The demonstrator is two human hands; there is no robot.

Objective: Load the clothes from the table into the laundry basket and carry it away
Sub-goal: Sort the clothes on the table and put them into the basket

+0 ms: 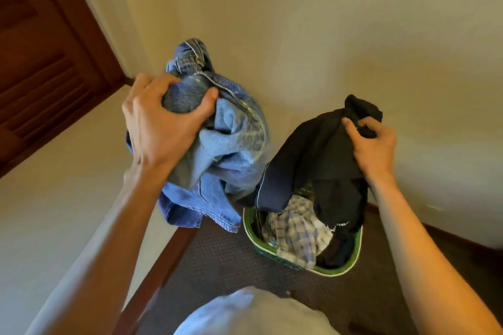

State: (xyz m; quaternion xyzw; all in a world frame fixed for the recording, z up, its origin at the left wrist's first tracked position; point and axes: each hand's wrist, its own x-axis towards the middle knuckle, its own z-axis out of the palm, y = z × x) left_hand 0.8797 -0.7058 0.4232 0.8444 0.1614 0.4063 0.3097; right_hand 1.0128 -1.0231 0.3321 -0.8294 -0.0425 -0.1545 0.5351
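Gripping bunched jeans from above, the left hand had fingers and thumb curled tight into the denim at about 10 o'clock from the basket. The right hand pinched a dark garment by its top fold at 1 o'clock, and the cloth hung down into the basket, its lower end touching the load. A plaid shirt lay inside, filling the near part. The basket stood on dark carpet near the wall, with open floor on its near side at 6 o'clock. The jeans' hem hung just beside the rim's left edge. The far rim was hidden by the dark garment. A pale blurred cloth at the bottom edge was cut off and hard to make out. A wooden door stood at upper left.
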